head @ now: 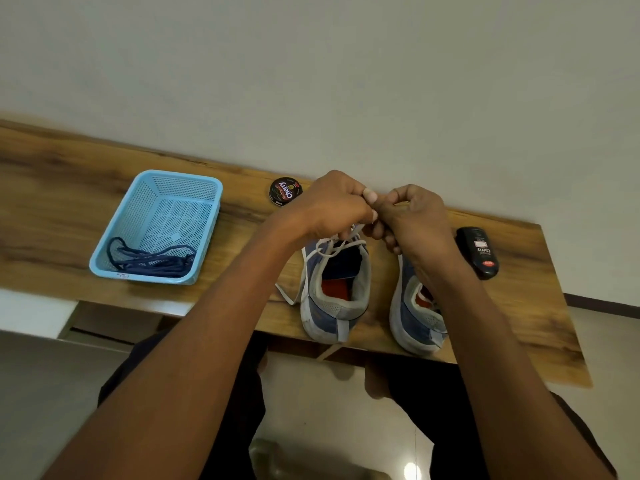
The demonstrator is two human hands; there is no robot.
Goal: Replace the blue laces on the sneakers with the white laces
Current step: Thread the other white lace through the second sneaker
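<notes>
**Two hands working the white lace over the left shoe**

Both hands are meeting above the tongue of the left shoe (334, 289), knuckles nearly touching. The left hand (325, 206) is curling its fingers round the white lace (341, 242), and the right hand (412, 216) is pinching the same lace just beside it. Below them the lace is running slack through the top eyelets, and one loose end is trailing off the shoe's left side onto the bench (52, 202). The right shoe (414, 317) is standing just beside the first, under the right wrist; its lacing is hidden. Well to the left, apart from both hands, the blue laces (149, 261) are lying heaped in the near corner of a blue basket (187, 178). A round tin (285, 191) is sitting behind the left hand, and a black bottle (478, 252) is lying right of the shoes.
</notes>
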